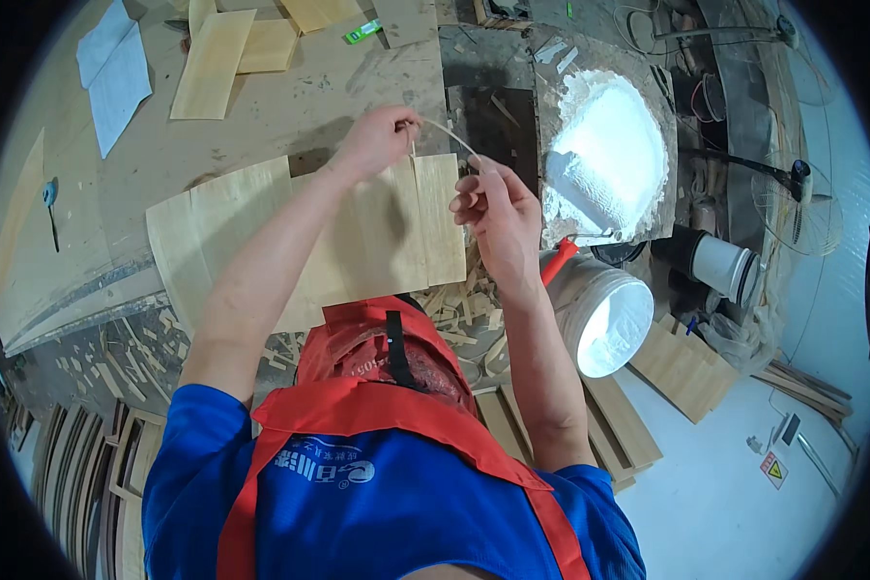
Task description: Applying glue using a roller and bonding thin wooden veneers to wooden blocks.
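Note:
A thin, pale wooden strip arches between my two hands. My left hand is closed on one end of it, above the far edge of the boards. At the strip's other end, my right hand pinches it between thumb and fingers, just past the boards' right side. Below both hands lie light wooden boards, side by side on the table and reaching over its near edge. A narrower board forms their right end, nearest my right hand.
To the right, a paint roller rests in white paste on a board, its red handle toward me. A white bucket stands below. Loose wood pieces, a white sheet and a blue-handled screwdriver lie on the table.

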### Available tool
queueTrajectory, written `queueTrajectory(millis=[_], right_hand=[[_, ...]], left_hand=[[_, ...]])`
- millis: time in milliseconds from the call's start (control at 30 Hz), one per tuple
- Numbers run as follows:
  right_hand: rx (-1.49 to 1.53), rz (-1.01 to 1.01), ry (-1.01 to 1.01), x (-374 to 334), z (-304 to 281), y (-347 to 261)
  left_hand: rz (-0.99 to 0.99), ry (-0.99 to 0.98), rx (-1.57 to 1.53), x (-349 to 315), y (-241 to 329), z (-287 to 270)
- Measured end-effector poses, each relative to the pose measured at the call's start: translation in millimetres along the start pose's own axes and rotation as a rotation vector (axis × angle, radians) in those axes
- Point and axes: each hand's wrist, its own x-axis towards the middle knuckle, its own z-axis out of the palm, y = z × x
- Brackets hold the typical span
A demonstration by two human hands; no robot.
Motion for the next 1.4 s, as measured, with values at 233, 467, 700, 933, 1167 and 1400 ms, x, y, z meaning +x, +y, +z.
queueTrajectory(millis=[233,467,700,933,1167,1400], right_hand=[[-0.098,0.100,0.063,-19.0,-32.2,35.7],[-0.182,0.150,0.015,-36.0,-43.5,56.3],[-0.623,-0.105,-0.207,-16.9,-57.5,66.5],[-1.164,-0.539,-0.323,53.7,-53.4,60.8],[-1.451,-0.630,-0.384,92.4,-12.1,69.2],[-1.408,-0.590,-0.423,119.0,-8.4,65.4]], left_hand=[[-0.261,-0.060,-0.130,31.8,-9.3,-14.2],[-0.354,0.075,-0.223,37.6,-16.5,-28.8],[-0.041,0.749,-0.083,-93.3,30.0,-72.8],[-0.474,1.122,0.240,-382.6,-9.7,-15.2],[-1.401,1.134,-0.358,-605.2,-96.5,203.8],[-1.324,0.371,-0.320,-603.5,-122.2,282.9]])
